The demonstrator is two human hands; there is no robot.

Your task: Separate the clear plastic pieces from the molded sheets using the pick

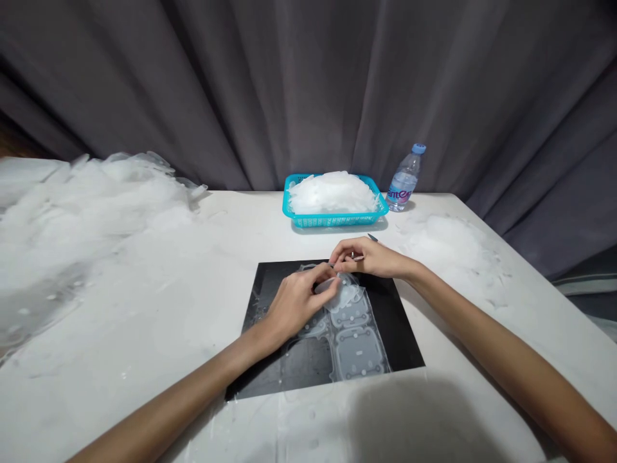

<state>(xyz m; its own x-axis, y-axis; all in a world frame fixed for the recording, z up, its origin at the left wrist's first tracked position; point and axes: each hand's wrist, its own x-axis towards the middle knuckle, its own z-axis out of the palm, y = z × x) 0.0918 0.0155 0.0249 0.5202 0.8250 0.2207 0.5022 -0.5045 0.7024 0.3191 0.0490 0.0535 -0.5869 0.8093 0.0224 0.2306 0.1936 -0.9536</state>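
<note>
My left hand [301, 299] is closed, thumb and fingers pinching a thin translucent silicone-like piece [344, 296]. Just beyond it, my right hand [369, 257] is closed with its fingertips meeting the piece's far edge. A slim tool [373, 238] with a dark end pokes out behind the right hand, and a metallic part shows between its fingers; its kind is unclear. Beneath both hands lies a translucent moulded sheet [359, 354] with rounded rectangular panels. It rests on a black mat [405, 347], and one panel opening at its near left shows bare mat.
A blue basket [337, 220] heaped with white translucent pieces [335, 193] stands at the back, with a water bottle [403, 180] right of it. A large pile of translucent sheets [96, 206] covers the table's left. More translucent pieces [448, 251] lie right. Grey curtain [308, 83] hangs behind.
</note>
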